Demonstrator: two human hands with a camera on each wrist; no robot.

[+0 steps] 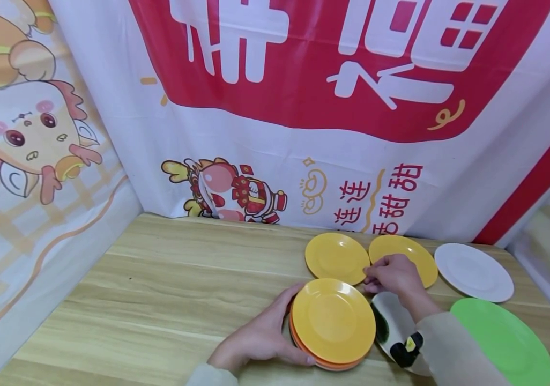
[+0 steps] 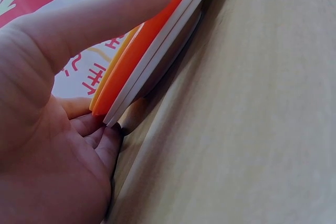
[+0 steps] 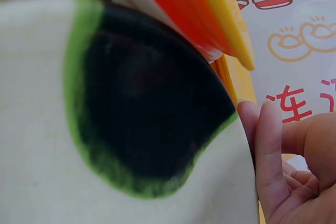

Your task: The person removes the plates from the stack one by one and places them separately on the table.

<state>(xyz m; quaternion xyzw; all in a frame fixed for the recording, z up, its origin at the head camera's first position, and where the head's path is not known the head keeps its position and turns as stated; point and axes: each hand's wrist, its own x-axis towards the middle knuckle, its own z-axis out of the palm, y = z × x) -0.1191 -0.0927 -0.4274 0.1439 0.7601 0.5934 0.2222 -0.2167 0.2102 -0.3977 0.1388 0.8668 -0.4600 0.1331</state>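
Note:
My left hand [image 1: 267, 335] holds the left side of a stack of round plates, its thumb along the front and its fingers [image 2: 107, 148] round the back. On top lies a yellow plate [image 1: 334, 320]; an orange plate [image 2: 134, 61] and white plates [image 2: 157, 51] show below it. Just behind the stack, another yellow plate [image 1: 330, 257] lies on the table. My right hand [image 1: 395, 276] pinches that plate's right rim at the fingertips. Under my right forearm is a white plate with dark green-edged patches [image 3: 31, 103], partly hidden by the sleeve.
A second yellow plate [image 1: 412, 257] lies behind my right hand. Farther right are a white plate [image 1: 475, 272] and a green plate [image 1: 504, 338]. A printed cloth [image 1: 265, 118] hangs along the back edge of the wooden table [image 1: 159, 289].

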